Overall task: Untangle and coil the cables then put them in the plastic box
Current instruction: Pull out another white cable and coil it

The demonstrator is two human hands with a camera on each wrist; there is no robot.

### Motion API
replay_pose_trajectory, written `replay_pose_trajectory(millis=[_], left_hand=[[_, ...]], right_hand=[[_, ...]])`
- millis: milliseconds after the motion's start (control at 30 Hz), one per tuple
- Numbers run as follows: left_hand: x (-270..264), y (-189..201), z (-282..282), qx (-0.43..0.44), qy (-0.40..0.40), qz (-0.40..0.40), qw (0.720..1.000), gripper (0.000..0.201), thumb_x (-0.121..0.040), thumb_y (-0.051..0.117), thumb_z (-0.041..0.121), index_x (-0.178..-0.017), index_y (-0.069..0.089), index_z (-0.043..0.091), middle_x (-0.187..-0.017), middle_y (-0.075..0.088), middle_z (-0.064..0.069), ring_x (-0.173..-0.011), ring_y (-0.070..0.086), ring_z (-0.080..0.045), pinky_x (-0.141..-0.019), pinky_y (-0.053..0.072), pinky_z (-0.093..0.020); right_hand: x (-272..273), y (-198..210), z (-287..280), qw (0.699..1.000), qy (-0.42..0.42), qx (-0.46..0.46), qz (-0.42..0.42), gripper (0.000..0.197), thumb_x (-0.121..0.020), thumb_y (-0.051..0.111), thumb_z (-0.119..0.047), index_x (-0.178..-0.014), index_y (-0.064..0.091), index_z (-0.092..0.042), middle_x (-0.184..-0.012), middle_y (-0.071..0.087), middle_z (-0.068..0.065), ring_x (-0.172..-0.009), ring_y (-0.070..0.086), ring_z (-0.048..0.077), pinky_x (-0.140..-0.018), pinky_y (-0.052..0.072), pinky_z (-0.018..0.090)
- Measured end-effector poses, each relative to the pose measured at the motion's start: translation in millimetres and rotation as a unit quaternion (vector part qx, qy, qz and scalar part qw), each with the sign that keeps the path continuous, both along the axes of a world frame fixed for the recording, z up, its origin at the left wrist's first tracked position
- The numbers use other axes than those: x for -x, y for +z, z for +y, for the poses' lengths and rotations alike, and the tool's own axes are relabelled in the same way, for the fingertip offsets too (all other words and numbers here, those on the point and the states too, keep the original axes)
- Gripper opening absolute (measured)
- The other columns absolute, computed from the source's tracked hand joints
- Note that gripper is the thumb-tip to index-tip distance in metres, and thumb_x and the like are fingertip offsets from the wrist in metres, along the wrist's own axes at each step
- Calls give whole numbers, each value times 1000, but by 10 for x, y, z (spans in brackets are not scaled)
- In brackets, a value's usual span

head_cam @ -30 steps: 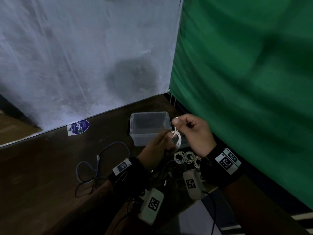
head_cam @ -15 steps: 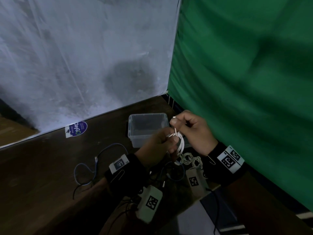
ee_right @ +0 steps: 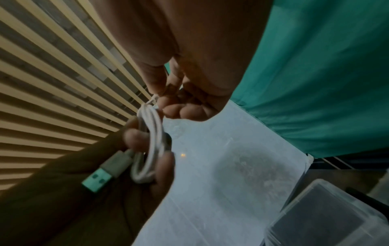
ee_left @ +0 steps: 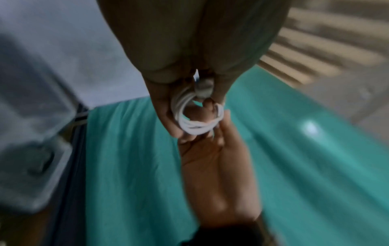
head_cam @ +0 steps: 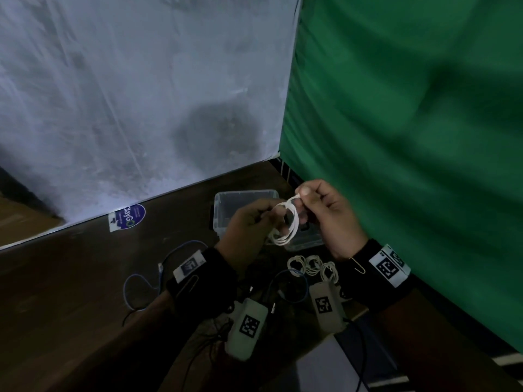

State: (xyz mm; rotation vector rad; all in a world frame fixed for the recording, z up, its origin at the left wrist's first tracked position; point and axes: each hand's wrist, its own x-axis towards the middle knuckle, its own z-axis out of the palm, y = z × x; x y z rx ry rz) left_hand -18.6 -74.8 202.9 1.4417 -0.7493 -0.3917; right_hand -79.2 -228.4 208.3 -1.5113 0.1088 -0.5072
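Observation:
Both hands hold a small white cable coil (head_cam: 289, 227) in the air, just in front of the clear plastic box (head_cam: 226, 199). My left hand (head_cam: 254, 222) grips the coil's loops (ee_right: 151, 146), and the cable's USB plug (ee_right: 101, 176) sticks out from its fingers. My right hand (head_cam: 314, 205) pinches the cable's free end (ee_right: 152, 99) at the top of the coil (ee_left: 195, 123). The box (ee_right: 328, 214) looks empty. A blue cable (head_cam: 147, 281) and dark cables (head_cam: 218, 329) lie loose on the brown table. Small white coiled cables (head_cam: 311, 265) lie near my right wrist.
A pale sheet (head_cam: 127, 94) hangs behind the table and a green cloth (head_cam: 410, 123) hangs on the right. A round blue sticker (head_cam: 127, 217) lies at the table's back edge. Tagged white packs (head_cam: 246, 326) hang under both wrists.
Both hands have lifted the white coil a little higher over the box's near edge. The right hand has drawn the cable's end up and over the coil.

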Motion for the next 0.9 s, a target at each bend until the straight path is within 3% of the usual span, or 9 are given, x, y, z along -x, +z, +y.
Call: replay_pose_trajectory(millis=[100,167,367,467,533,633,700,800,900], left_hand=[[-51,-37,44,4,-12,12,1000,32,-92,53,24,-86,67,-4,-76,67,0,-72,61,-11,-69,49,-22],[-40,-51,48,13,10,25,1000,32,-89,56,26,-91,70,-3,-78,70,3,-74,63,-9,-68,50,-22],[-112,-92,47,35,45,78,995,26,-93,56,12,-115,67,4,-108,71,-14,-102,66,-27,-87,56,-36],[-170,-125,65,4,65,-8,998,30,-90,60,6,-118,62,17,-108,69,3,-101,66,-11,-86,55,-27],[-210,-167,74,-25,65,-68,995,30,-89,63,6,-115,64,22,-107,70,5,-99,66,-5,-88,54,-29],[-299,-197,99,-110,50,-194,974,26,-94,59,15,-118,66,20,-113,69,3,-105,64,-8,-92,53,-32],[-345,-195,102,-155,22,-266,951,28,-97,52,22,-122,63,15,-117,67,1,-106,61,-11,-91,51,-31],[-344,-214,81,-190,-1,-308,932,30,-95,44,30,-115,60,15,-105,63,0,-93,59,-14,-82,51,-33],[-322,-257,51,-197,10,-327,924,25,-95,42,28,-108,58,14,-95,58,1,-83,53,-13,-74,47,-32]], right_hand=[[20,-75,-9,1000,15,-14,-15,4,-98,54,-8,-95,57,-9,-72,62,6,-59,55,13,-56,46,26],[26,-129,7,1000,5,14,-9,5,-98,54,-7,-97,58,-4,-72,65,2,-59,57,12,-57,47,29],[58,-222,185,999,5,41,11,19,-87,71,-9,-104,64,-9,-90,75,1,-81,70,12,-68,52,23],[60,-235,158,997,8,71,32,15,-87,71,-10,-101,67,-6,-87,76,4,-80,72,14,-71,51,24],[64,-231,138,997,16,70,37,10,-90,66,-5,-97,68,2,-83,76,5,-77,71,12,-72,52,21],[60,-236,98,994,23,85,68,13,-94,60,-4,-88,70,3,-77,75,2,-70,67,7,-70,48,18],[47,-270,63,993,23,69,94,17,-94,61,-9,-85,71,1,-73,72,2,-66,61,10,-70,46,26],[29,-319,65,990,23,-10,136,17,-92,63,-16,-87,72,-3,-75,71,8,-72,60,25,-75,46,37],[44,-343,116,989,48,-16,139,9,-93,61,-6,-95,70,-5,-82,72,5,-77,67,17,-75,54,34]])
